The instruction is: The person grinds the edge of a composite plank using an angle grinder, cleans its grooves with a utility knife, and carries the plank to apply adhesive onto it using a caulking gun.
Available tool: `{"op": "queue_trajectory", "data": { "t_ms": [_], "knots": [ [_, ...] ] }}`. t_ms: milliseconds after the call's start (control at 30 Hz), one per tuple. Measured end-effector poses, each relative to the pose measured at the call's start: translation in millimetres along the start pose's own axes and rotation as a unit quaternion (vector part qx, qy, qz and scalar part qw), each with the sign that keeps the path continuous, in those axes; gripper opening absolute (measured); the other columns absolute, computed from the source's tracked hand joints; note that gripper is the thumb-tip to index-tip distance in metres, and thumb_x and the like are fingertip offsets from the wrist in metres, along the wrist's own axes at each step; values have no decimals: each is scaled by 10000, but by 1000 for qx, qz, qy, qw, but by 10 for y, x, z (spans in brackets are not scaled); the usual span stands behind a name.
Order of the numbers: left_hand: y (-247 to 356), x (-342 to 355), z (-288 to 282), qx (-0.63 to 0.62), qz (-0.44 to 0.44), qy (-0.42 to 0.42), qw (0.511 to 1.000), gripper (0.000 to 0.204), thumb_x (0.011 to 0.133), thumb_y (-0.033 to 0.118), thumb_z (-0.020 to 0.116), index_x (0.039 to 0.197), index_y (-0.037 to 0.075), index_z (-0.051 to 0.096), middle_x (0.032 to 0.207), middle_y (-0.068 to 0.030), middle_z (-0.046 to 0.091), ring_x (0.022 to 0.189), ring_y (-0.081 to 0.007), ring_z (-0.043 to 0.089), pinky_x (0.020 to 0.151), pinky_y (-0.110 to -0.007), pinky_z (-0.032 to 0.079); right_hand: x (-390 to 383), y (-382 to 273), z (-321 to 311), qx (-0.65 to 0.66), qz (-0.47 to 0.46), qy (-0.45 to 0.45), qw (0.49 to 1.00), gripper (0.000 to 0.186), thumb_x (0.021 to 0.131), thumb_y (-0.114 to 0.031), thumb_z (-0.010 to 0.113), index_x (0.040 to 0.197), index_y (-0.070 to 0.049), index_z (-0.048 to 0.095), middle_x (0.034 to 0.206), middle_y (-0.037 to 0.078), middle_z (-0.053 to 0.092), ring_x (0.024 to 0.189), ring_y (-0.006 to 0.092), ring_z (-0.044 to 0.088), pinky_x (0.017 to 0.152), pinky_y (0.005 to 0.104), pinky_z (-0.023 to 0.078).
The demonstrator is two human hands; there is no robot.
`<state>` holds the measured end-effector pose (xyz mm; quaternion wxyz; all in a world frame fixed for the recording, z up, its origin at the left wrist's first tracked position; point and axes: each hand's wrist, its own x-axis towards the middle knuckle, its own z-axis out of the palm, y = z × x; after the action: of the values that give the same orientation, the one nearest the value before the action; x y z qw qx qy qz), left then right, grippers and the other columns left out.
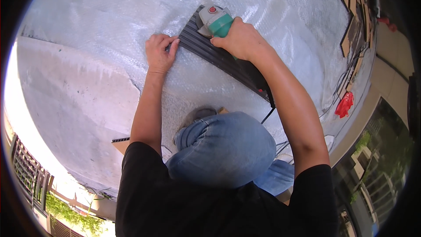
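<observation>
Grinder (220,24) is at the far end of the dark board (223,61), right hand (241,39) wrapped firmly round it. Left hand (161,52) is at the board's left corner, can't tell if it's really pinching; shiny sheeting (289,30) spreads beyond the board, denim knee (232,145) on its near side.

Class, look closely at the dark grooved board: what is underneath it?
A pale, shiny plastic sheet shows beside the board. Whether the sheet continues directly underneath cannot be seen, because the board covers that area.
</observation>
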<state>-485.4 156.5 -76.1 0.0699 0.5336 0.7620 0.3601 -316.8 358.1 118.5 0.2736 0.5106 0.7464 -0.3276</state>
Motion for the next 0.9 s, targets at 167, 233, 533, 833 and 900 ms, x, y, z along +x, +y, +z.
{"op": "queue_trajectory", "data": {
  "t_ms": [167, 233, 533, 833, 900],
  "knots": [
    [11, 0, -4, -17, 0, 1, 1000, 79, 893, 195, 832, 958, 151, 821, 922, -19, 702, 919, -242, 647, 842, -393, 474, -153, 566, 83, 20, 44, -9, 999, 918, 812, -568, 817, 1298, 170, 569, 1195, 355, 724, 1140, 467, 719, 991, 455, 565],
    [-6, -6, 4, -15, -1, 0, 1000, 86, 891, 223, 837, 951, 162, 832, 910, -16, 706, 916, -247, 652, 830, -401, 484, -265, 795, 63, 17, 60, -10, 998, 922, 809, -568, 819, 1302, 169, 566, 1198, 357, 722, 1142, 466, 718, 992, 452, 562],
    [-42, -45, 78, 7, -11, -9, 1000, 107, 921, 267, 831, 972, 173, 841, 938, -4, 718, 958, -235, 662, 864, -402, 481, -737, 1684, 200, 9, 135, -14, 991, 933, 799, -573, 826, 1312, 159, 560, 1177, 364, 722, 1136, 475, 717, 999, 459, 557],
    [-105, -59, 89, -13, 4, -17, 1000, 97, 941, 216, 826, 967, 124, 834, 944, -44, 739, 903, -268, 673, 795, -410, 541, -1171, 2458, 395, 26, 200, 1, 979, 933, 792, -568, 830, 1319, 151, 553, 1161, 368, 726, 1128, 484, 719, 1002, 468, 562],
    [-90, -49, 83, -16, 10, -18, 1000, 99, 943, 218, 825, 968, 123, 835, 942, -45, 743, 897, -266, 673, 787, -406, 542, -1272, 2624, 435, 30, 213, 4, 977, 933, 787, -570, 832, 1316, 148, 556, 1157, 366, 729, 1127, 485, 719, 1003, 468, 562]
  ]
}}
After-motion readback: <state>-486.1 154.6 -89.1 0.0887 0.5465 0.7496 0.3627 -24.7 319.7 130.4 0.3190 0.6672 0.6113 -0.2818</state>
